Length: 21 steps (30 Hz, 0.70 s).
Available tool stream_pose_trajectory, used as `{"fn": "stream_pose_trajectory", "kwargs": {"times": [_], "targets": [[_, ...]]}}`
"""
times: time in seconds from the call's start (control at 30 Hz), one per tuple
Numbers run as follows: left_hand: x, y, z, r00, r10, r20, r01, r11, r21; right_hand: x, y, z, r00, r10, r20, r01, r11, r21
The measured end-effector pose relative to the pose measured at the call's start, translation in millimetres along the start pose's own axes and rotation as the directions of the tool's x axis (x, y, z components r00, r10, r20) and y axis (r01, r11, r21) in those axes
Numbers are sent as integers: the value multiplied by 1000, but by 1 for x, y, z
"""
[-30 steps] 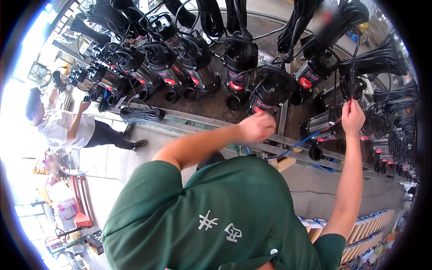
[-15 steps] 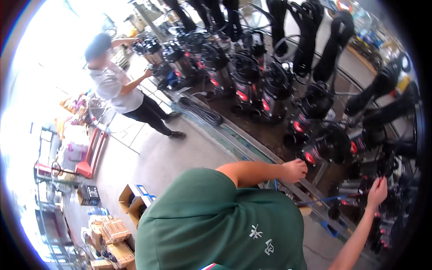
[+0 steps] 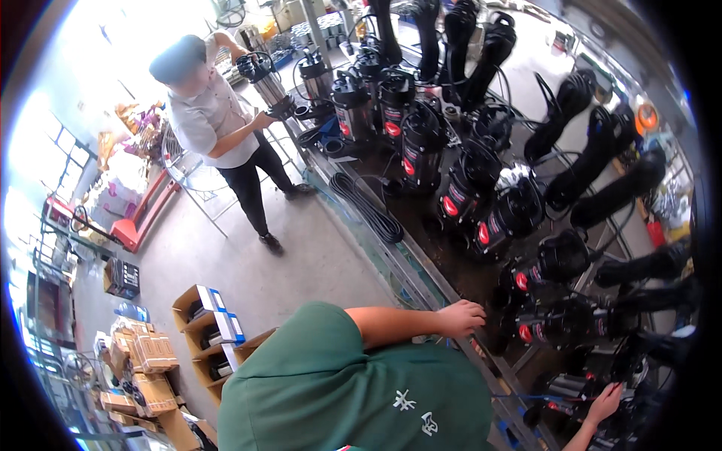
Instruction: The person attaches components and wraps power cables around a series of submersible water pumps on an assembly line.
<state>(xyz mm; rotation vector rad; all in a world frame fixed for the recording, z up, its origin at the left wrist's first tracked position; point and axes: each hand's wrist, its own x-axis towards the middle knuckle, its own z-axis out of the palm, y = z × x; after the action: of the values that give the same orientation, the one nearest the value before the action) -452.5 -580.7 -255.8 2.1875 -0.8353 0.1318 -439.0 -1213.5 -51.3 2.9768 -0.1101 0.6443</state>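
Observation:
My left hand (image 3: 461, 319) is over the metal rail (image 3: 421, 272) of the workbench, palm down with its fingers loosely stretched, holding nothing. At the lower right, my right hand (image 3: 604, 404) has its fingertips pinched together among pumps lying on their sides; what they hold is too small to make out. A thin blue line (image 3: 526, 396) runs toward that hand. Nearest my left hand lies a pump (image 3: 535, 331) with a black head, steel body and red label. Several similar pumps stand along the bench, one steel pump (image 3: 421, 154) among them.
Bundled black cables (image 3: 598, 154) rise above the pumps. A coiled black cable (image 3: 366, 208) lies by the bench's edge. Across the bench, a person (image 3: 218, 120) in a white shirt grips a pump (image 3: 267, 86). Open cartons (image 3: 197, 301) and stacked boxes (image 3: 154, 353) are at left.
My view has turned, shifting the bench in the picture. The other person now has a pump tilted up between both hands. My left hand remains by the rail, my right hand among the lying pumps.

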Motion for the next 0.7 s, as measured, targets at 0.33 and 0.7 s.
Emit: {"fn": "stream_pose_trajectory", "kwargs": {"times": [0.33, 0.7], "targets": [[-125, -121, -144, 739, -486, -467, 561, 827, 28, 9, -92, -47, 979, -41, -201, -17, 960, -278], [-154, -202, -232, 448, -706, -548, 863, 502, 58, 8, -107, -49, 972, -105, -209, 15, 920, -393]]}}
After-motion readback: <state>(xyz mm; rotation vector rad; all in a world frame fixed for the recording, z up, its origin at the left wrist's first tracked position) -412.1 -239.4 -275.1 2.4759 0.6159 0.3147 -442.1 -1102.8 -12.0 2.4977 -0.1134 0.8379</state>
